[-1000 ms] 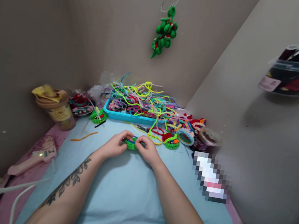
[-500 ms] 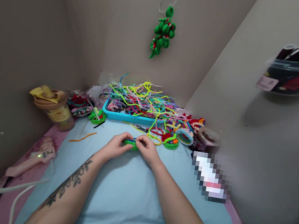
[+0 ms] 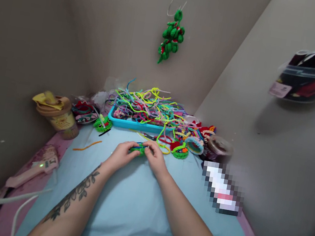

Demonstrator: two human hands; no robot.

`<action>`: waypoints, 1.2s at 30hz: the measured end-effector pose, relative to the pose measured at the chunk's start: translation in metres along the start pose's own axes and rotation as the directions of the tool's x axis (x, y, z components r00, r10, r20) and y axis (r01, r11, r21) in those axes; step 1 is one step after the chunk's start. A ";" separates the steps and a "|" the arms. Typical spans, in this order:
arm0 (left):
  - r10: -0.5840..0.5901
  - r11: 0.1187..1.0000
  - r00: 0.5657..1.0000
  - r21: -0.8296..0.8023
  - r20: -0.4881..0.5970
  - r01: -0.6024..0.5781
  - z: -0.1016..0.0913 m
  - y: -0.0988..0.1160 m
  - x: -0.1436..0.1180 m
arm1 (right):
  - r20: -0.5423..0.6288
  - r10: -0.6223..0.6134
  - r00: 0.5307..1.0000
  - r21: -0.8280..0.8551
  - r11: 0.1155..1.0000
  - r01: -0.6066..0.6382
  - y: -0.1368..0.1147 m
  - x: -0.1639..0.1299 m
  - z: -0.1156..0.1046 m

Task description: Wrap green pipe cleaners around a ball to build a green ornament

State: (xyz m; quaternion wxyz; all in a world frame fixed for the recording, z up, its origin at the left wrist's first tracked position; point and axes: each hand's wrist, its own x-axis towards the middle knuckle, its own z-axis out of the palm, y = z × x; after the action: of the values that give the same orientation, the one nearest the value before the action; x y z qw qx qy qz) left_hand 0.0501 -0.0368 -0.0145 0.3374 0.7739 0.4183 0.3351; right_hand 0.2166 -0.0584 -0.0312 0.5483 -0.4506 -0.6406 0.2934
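Both hands, left hand (image 3: pixel 121 155) and right hand (image 3: pixel 155 158), pinch the green coil (image 3: pixel 137 149) between them.

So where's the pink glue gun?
The pink glue gun lies at the table's left edge in the head view, below the tan cup and well left of the left hand.

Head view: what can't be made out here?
- Small green pipe-cleaner piece: mostly covered by the left hand and right hand; shape unclear.
- White and pink object on the light blue table cover: pixelated.
- Dark packet at upper right: blurred, label unreadable.
- Turquoise plastic tray: contents buried under tangled pipe cleaners.
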 end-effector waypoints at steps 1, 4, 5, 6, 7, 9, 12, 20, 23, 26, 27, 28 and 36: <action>-0.012 1.000 1.000 0.015 -0.025 0.012 0.000 -0.002 0.000 | -0.039 -0.021 0.999 -0.025 0.999 0.020 -0.001 -0.001 0.000; -0.021 0.999 0.997 0.031 -0.078 0.024 0.000 -0.005 0.001 | -0.084 -0.072 0.994 -0.111 0.992 0.062 -0.005 -0.004 0.003; -0.022 0.999 0.996 0.029 -0.083 0.024 0.001 -0.006 0.001 | -0.084 -0.080 0.993 -0.130 0.989 0.069 -0.006 -0.005 0.004; -0.023 0.999 0.996 0.022 -0.086 0.025 0.001 -0.006 0.001 | -0.085 -0.082 0.993 -0.140 0.988 0.069 -0.007 -0.006 0.006; -0.027 1.000 0.996 0.011 -0.086 0.028 0.001 -0.006 0.001 | -0.087 -0.078 0.993 -0.142 0.988 0.065 -0.008 -0.007 0.007; -0.037 0.999 0.996 -0.025 -0.082 0.035 0.001 -0.005 0.001 | -0.092 -0.073 0.993 -0.136 0.989 0.061 -0.009 -0.007 0.007; -0.063 0.992 0.996 -0.109 -0.067 0.056 0.003 -0.004 0.002 | -0.128 -0.045 0.991 -0.120 0.992 0.029 -0.007 -0.004 0.005; -0.163 0.952 0.987 -0.261 0.014 0.161 0.003 0.003 0.002 | -0.157 0.180 0.971 0.080 0.982 -0.169 0.014 0.001 0.001; -0.151 0.946 0.988 -0.284 0.031 0.154 0.000 0.006 0.002 | -0.111 0.202 0.973 0.145 0.972 -0.185 0.017 0.000 0.002; -0.131 0.955 0.991 -0.263 0.038 0.137 0.001 0.007 0.001 | -0.103 0.182 0.978 0.132 0.977 -0.168 0.016 -0.001 0.004; -0.131 0.958 0.991 -0.254 0.035 0.136 0.002 0.007 0.002 | -0.096 0.173 0.980 0.121 0.979 -0.162 0.014 -0.001 0.005; -0.140 0.957 0.990 -0.252 0.030 0.143 0.003 0.007 0.002 | -0.086 0.171 0.982 0.115 0.980 -0.161 0.012 -0.001 0.005; -0.336 0.729 0.936 -0.599 0.110 0.332 -0.001 0.010 0.003 | 0.048 0.191 0.981 0.211 0.957 -0.196 0.002 0.000 -0.002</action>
State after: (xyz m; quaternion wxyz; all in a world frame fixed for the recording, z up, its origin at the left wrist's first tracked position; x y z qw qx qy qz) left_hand 0.0546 -0.0384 -0.0056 0.6214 0.5351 0.4211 0.3875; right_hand 0.2191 -0.0573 -0.0326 0.5538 -0.4451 -0.5652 0.4192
